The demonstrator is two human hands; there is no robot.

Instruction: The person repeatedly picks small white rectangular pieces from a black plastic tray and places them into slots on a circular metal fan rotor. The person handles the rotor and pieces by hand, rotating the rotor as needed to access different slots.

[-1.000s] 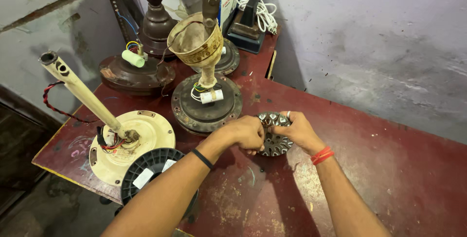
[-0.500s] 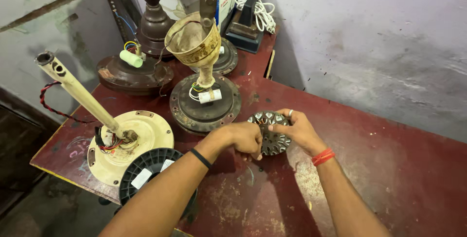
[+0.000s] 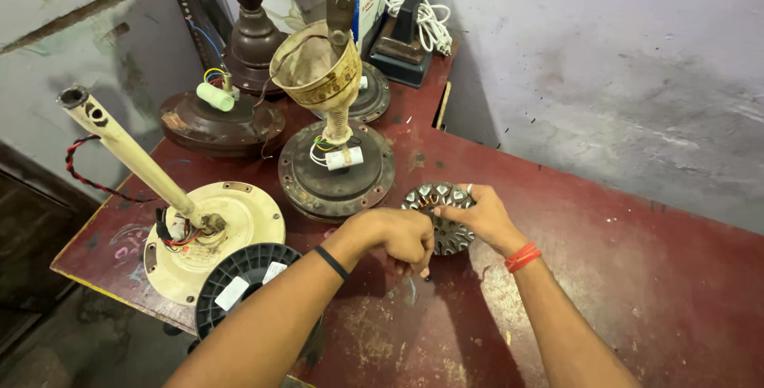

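Metal stator (image 3: 446,221) sits on the tabletop (image 3: 637,292); your left hand (image 3: 402,237) is fisted beside it, right hand (image 3: 477,217) fingers pinching its rim.

My head-worn camera looks steeply down and forward, close over my left hand (image 3: 398,237) and right hand (image 3: 477,217) at the worn red table (image 3: 637,292).

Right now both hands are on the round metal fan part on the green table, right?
Not quite: the table is dark red, not green. The head view shows it. Both the left hand and the right hand are on the round metal fan part.
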